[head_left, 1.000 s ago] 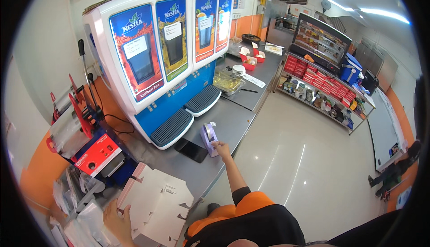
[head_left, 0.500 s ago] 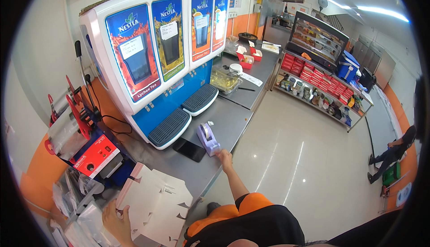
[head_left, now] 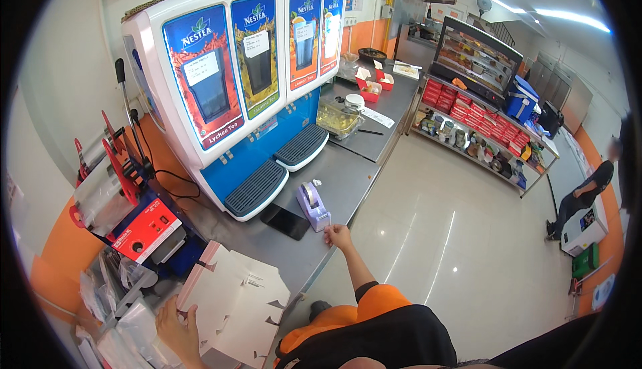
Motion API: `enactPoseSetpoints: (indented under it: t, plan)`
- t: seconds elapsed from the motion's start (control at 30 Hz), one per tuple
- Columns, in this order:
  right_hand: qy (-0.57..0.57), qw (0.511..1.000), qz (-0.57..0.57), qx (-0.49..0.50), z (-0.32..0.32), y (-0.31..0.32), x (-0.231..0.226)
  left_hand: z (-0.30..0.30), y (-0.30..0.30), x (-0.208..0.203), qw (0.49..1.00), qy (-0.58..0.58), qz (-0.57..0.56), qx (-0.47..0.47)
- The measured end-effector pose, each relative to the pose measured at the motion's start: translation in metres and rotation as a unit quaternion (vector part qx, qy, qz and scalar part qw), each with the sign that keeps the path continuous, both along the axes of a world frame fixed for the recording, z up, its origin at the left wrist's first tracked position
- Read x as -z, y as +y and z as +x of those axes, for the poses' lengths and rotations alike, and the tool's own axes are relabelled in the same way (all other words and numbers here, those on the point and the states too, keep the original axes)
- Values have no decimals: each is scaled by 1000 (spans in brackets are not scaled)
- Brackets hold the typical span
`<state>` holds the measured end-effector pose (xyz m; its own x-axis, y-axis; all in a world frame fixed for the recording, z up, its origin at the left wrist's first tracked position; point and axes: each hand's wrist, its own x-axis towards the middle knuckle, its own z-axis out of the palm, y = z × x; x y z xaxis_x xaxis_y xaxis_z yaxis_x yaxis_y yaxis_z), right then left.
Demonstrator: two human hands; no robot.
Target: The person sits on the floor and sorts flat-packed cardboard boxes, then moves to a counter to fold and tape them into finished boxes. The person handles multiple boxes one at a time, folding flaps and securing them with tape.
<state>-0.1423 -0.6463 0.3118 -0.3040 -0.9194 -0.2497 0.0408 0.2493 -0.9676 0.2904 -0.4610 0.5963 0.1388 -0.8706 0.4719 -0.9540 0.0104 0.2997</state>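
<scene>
A partly unfolded white cardboard box [head_left: 234, 305], with slots and tabs along its edges, lies on the near left of the steel counter. Thumb and fingers of my left hand [head_left: 178, 332] grip its left edge. A purple tape dispenser [head_left: 313, 206] stands on the counter, its roll at the far end. Right at its near end, my right hand [head_left: 340, 236] has its fingers pinched together; whatever lies between the fingertips is too small to make out. Beside the dispenser, to its left, a black phone [head_left: 285, 222] lies flat.
Behind the counter stands a white drink dispenser [head_left: 284, 48] with drip trays [head_left: 256, 188]. A red-fronted sealing machine [head_left: 146, 230] and plastic bags [head_left: 137, 332] are at left. Farther along are a clear tub [head_left: 339, 119] and red boxes [head_left: 370, 91]. A person [head_left: 588, 192] stands far right.
My right hand has shifted slightly away from the tape dispenser's near end. The left hand keeps its hold on the box. The person at far right has become more upright.
</scene>
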Motion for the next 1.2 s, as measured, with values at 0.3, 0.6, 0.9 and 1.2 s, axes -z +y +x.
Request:
enactPoseSetpoints:
  t: [0.3, 0.6, 0.9, 1.2]
  plan:
    - [88, 994, -51, 29, 75, 33, -22, -1, 9, -12, 998, 43, -38, 27]
    - [-146, 938, -214, -231, 236, 103, -230, 3, -1, -17, 996, 44, -76, 30]
    - [-93, 904, -237, -344, 313, 109, -261, 5, 1, -12, 994, 71, -82, 22]
    - [-53, 898, -209, -383, 301, 104, -275, 1, 4, -26, 997, 59, -19, 47]
